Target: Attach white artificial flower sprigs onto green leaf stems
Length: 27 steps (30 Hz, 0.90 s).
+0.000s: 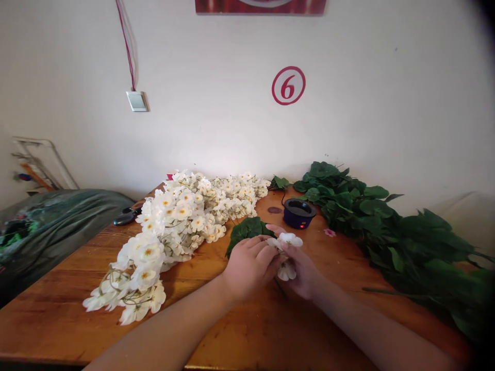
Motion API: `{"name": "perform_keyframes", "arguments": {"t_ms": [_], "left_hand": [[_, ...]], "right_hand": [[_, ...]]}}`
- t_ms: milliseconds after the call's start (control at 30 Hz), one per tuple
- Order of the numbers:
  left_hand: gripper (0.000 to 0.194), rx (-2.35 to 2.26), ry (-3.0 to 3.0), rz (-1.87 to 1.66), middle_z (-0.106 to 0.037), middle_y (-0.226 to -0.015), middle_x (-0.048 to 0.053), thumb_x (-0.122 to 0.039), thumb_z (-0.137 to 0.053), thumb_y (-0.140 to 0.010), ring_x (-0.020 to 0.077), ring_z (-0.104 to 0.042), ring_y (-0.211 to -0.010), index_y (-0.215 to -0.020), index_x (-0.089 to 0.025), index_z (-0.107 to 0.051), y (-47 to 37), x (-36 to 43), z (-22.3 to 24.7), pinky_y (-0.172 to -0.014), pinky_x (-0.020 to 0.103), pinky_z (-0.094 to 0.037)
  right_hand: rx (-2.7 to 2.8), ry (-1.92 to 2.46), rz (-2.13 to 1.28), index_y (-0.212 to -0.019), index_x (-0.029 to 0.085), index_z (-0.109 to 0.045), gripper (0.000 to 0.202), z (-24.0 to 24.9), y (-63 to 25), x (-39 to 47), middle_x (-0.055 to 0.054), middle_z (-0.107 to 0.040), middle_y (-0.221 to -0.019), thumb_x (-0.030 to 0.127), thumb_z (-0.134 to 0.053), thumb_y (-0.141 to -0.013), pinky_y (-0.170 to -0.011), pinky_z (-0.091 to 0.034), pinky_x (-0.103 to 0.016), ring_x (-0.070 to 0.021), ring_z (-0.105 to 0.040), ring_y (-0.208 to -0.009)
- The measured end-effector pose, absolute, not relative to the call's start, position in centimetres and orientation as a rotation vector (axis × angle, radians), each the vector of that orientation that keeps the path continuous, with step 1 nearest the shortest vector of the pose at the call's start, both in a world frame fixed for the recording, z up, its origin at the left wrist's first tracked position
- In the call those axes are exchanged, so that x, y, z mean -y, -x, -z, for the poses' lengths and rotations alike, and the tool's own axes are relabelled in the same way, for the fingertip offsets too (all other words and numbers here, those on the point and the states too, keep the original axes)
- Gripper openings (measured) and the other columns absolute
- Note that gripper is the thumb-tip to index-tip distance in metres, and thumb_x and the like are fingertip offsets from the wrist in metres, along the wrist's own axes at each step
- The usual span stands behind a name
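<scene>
Both hands meet over the middle of the wooden table (pixel 243 340). My left hand (pixel 249 263) is closed, its fingers curled round stems beside a green leaf piece (pixel 245 232). My right hand (pixel 303 270) is closed on small white flowers (pixel 291 240), whose petals show above and between its fingers. The fingertips of both hands are close together, and the stems between them are mostly hidden. Just beyond the hands stands a small dark blue pot (pixel 299 213) with a lit red light and dark contents.
White artificial flowers (pixel 185 211) are heaped at the left and back. Green leaf stems (pixel 371 206) spread along the right side. A small pink flower (pixel 329 233) lies near the pot, and a black object (pixel 126 216) sits at the left edge.
</scene>
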State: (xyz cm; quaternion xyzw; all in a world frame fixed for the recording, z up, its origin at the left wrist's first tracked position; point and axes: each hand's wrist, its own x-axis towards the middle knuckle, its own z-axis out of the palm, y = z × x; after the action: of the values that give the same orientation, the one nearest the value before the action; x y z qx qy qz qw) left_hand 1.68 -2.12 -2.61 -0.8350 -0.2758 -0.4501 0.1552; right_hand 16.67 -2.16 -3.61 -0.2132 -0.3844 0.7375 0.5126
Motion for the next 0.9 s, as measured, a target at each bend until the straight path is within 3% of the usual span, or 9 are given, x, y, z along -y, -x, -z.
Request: {"name": "perform_keyframes", "arguments": {"t_ms": [167,267,333,400,500,600,667,833,900], "left_hand": [[0.029,0.663,2.241,1.232,-0.057,-0.059,0.001,-0.036,-0.062,-0.084,0.0146,-0.052,-0.058,-0.062,-0.02,-0.052,-1.6,2.3,2.6,-0.056,0.033,-0.034],[0.029,0.702,2.25,1.307,-0.059,-0.064,0.002,-0.042,-0.064,-0.078,0.0163,-0.052,-0.064,-0.063,-0.02,-0.053,-1.7,2.6,2.8,-0.061,0.034,-0.037],[0.031,0.798,2.297,1.385,-0.065,-0.081,0.007,-0.05,-0.066,-0.074,0.0213,-0.057,-0.079,-0.075,-0.02,-0.06,-1.9,2.9,2.7,-0.071,0.039,-0.043],[0.047,0.902,2.37,1.381,-0.066,-0.107,0.014,-0.056,-0.066,-0.071,0.0291,-0.057,-0.103,-0.099,-0.017,-0.065,-2.1,3.1,2.6,-0.087,0.046,-0.045],[0.061,0.943,2.499,1.194,-0.055,-0.138,0.014,-0.054,-0.062,-0.079,0.0339,-0.044,-0.131,-0.128,-0.017,-0.057,-2.2,3.2,2.6,-0.105,0.052,-0.038],[0.051,0.932,2.578,1.094,-0.052,-0.145,0.009,-0.043,-0.055,-0.089,0.0317,-0.04,-0.137,-0.134,-0.02,-0.054,-2.0,3.0,2.8,-0.109,0.052,-0.036],[0.044,0.949,2.594,1.16,-0.056,-0.141,0.007,-0.035,-0.052,-0.091,0.0302,-0.042,-0.137,-0.133,-0.021,-0.055,-1.8,2.8,2.9,-0.11,0.051,-0.037],[0.037,1.026,2.52,1.575,-0.066,-0.128,0.008,-0.017,-0.046,-0.092,0.0246,-0.053,-0.128,-0.126,-0.021,-0.062,-2.3,2.7,3.3,-0.108,0.048,-0.043],[0.037,1.008,2.528,1.692,-0.067,-0.126,0.009,-0.013,-0.045,-0.092,0.0227,-0.055,-0.126,-0.124,-0.018,-0.062,-2.8,2.9,3.7,-0.108,0.046,-0.045]], "right_hand": [[0.684,0.468,-1.969,-0.093,0.022,-0.067,0.031,4.1,-16.0,2.0,-0.001,-0.069,-0.077,0.051,-0.067,-0.082,-0.062,-0.053,-0.022,-0.0132,-0.066,-0.067],[0.588,0.515,-2.095,-0.083,0.021,-0.066,0.026,4.4,-15.2,2.4,0.001,-0.067,-0.068,0.047,-0.067,-0.084,-0.058,-0.052,-0.021,-0.0126,-0.065,-0.061],[0.577,0.566,-2.112,-0.083,0.02,-0.067,0.022,4.3,-14.8,2.9,0.0,-0.07,-0.073,0.042,-0.07,-0.082,-0.063,-0.054,-0.023,-0.014,-0.067,-0.067],[0.593,0.609,-2.072,-0.089,0.02,-0.069,0.019,4.2,-14.7,3.2,-0.001,-0.072,-0.078,0.036,-0.072,-0.079,-0.068,-0.056,-0.024,-0.0157,-0.069,-0.072],[0.58,0.668,-1.995,-0.091,0.021,-0.069,0.02,4.4,-15.2,3.2,0.0,-0.072,-0.073,0.03,-0.075,-0.074,-0.062,-0.056,-0.023,-0.0153,-0.068,-0.066],[0.53,0.752,-1.958,-0.078,0.021,-0.066,0.016,4.9,-15.8,2.9,0.003,-0.066,-0.061,0.031,-0.077,-0.072,-0.047,-0.05,-0.02,-0.0115,-0.062,-0.05],[0.519,0.768,-1.897,-0.075,0.022,-0.064,0.017,5.1,-15.7,3.0,0.004,-0.064,-0.058,0.031,-0.078,-0.071,-0.047,-0.05,-0.019,-0.0104,-0.061,-0.05],[0.618,0.727,-1.638,-0.101,0.031,-0.067,0.029,5.1,-14.0,3.8,0.002,-0.072,-0.105,0.042,-0.074,-0.076,-0.073,-0.058,-0.028,-0.0169,-0.068,-0.09],[0.653,0.763,-1.584,-0.105,0.032,-0.066,0.03,5.7,-13.7,4.1,0.001,-0.071,-0.11,0.046,-0.07,-0.079,-0.075,-0.057,-0.03,-0.0182,-0.067,-0.095]]}}
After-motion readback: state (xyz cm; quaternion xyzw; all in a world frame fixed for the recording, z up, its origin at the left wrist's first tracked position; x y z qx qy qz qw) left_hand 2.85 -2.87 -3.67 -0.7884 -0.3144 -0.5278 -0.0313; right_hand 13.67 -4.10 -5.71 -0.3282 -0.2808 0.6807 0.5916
